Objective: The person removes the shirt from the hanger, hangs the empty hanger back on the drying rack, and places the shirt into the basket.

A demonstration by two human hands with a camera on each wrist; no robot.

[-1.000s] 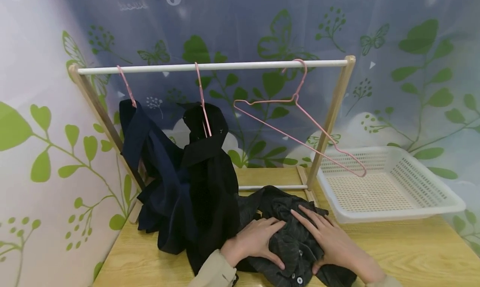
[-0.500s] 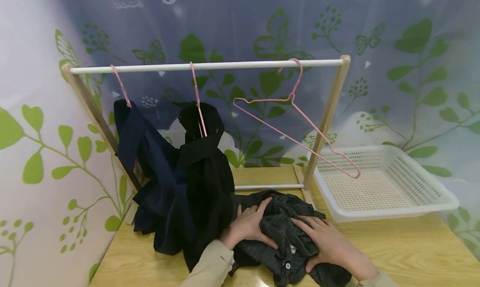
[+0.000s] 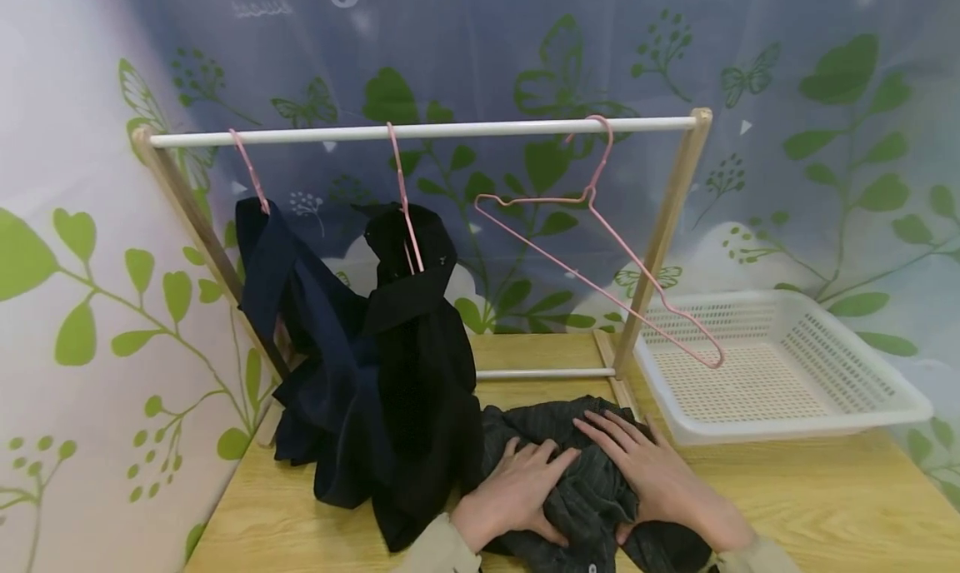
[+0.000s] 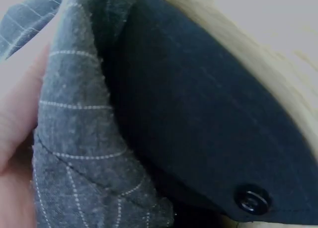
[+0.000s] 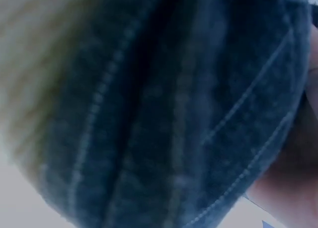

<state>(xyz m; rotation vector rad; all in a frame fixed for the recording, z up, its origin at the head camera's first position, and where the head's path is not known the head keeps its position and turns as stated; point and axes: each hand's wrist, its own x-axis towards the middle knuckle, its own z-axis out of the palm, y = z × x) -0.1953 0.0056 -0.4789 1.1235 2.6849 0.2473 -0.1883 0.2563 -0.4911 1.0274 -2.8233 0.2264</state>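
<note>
In the lower middle of the head view, cut off by the bottom edge, a crumpled dark grey garment [image 3: 588, 494] with fine pale lines lies on the wood-grained table [image 3: 810, 506]. The left hand [image 3: 517, 490] rests on its left part and the right hand [image 3: 660, 477] on its right part, both with fingers spread over the cloth and not clenched; each thumb lies lower, toward the bottom edge. Beige sleeves [image 3: 442, 548] enter at the bottom of the frame. A small pale button [image 3: 592, 568] shows at the bottom edge between the hands. In the left wrist view, a fold of the cloth lies against the hand at left, with a dark button [image 4: 252, 199] at lower right; the right wrist view is blurred, the cloth filling most of it. Left of the crumpled garment, a black garment [image 3: 427, 390] hangs down to the table, overlapping a navy garment [image 3: 341, 348] farther left. At right, a white perforated basket [image 3: 795, 428] stands on the table. Across the upper part runs the white rod [image 3: 510, 130] of a rack with wooden posts [image 3: 678, 194]; from it hang three pink hangers [image 3: 592, 196], two of them bearing garments. Behind all, a printed backdrop [image 3: 480, 57] shows green leaves and butterflies.
</note>
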